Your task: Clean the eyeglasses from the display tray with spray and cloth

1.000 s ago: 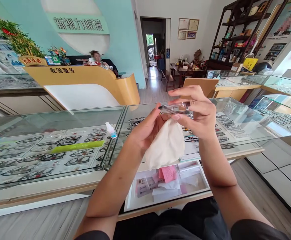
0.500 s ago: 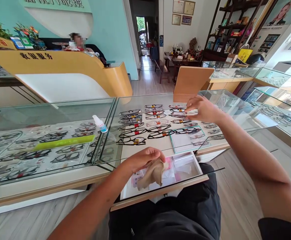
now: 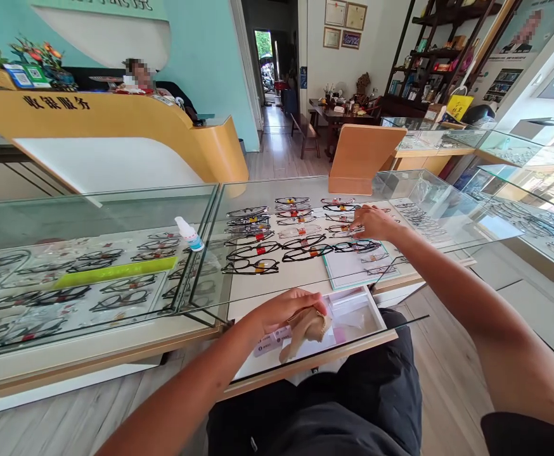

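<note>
My left hand [image 3: 279,310] is closed on a crumpled beige cleaning cloth [image 3: 306,328] and hovers over the open white drawer [image 3: 365,316] under the display case. My right hand [image 3: 376,223] reaches into the case and rests low on the white display tray [image 3: 305,272]. Its fingers are pinched on a pair of clear-framed glasses [image 3: 341,228] in the right-hand rows. Rows of black and clear glasses [image 3: 258,250] lie to the left of that hand. The drawer holds pink and white paper slips [image 3: 270,342].
A small white spray bottle [image 3: 189,233] stands on the glass top [image 3: 115,209]. More glass cases [image 3: 519,221] run along the right. A person [image 3: 137,73] sits behind the orange counter [image 3: 115,120]. A wooden chair back [image 3: 360,158] stands beyond the case.
My hands parted. The right one carried the clear glasses from in front of me down into the case. The left one dropped with the cloth to the drawer.
</note>
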Tool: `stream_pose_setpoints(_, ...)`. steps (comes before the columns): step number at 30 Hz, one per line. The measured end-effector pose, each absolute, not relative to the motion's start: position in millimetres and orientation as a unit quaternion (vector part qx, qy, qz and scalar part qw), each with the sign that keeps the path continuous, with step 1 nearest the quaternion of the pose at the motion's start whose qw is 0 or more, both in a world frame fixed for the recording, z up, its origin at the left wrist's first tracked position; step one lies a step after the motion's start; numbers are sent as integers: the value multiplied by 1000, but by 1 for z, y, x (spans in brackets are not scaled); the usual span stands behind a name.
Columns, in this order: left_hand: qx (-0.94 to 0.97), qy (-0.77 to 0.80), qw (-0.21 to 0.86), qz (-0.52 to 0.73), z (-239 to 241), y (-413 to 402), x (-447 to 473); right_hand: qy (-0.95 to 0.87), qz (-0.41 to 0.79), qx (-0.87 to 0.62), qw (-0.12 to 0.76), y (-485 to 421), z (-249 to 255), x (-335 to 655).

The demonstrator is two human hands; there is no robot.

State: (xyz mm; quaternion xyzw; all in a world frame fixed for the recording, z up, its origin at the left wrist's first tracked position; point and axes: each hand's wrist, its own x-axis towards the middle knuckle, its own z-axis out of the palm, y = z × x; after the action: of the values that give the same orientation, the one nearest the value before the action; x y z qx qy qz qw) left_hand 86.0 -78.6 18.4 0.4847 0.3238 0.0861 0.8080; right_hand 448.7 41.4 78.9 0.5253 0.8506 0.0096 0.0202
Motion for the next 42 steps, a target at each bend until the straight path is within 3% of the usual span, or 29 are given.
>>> stream_pose_setpoints(14, 483, 361, 795, 75, 16, -78, 86, 842, 8, 535, 65, 45, 83, 438)
stream_pose_setpoints(25, 479, 358, 795, 98, 16, -74, 84, 771, 28, 631, 79, 73, 76, 413)
stream_pose_setpoints(30, 493, 331, 794, 129, 19, -74, 82, 760, 18, 648, 46, 74, 88, 412)
stream_pose_setpoints(33, 579, 338, 722, 171, 24, -78, 83, 758, 14, 651, -12, 63, 108, 416)
stream_pose_setpoints(36, 715, 351, 562, 224, 35, -86, 85, 755, 19, 647, -109, 41, 122, 409)
stream_pose_setpoints(37, 756, 340, 507, 239, 41, -90, 86, 751, 17, 640, -164, 32, 122, 403)
stream_pose_setpoints(40, 861, 267, 324, 289, 70, -106, 91, 704, -122, 536, -450, 3, 111, 372)
stream_pose_setpoints(42, 903, 230, 165, 323, 100, -122, 95, 667, -215, 483, -525, -14, 96, 349)
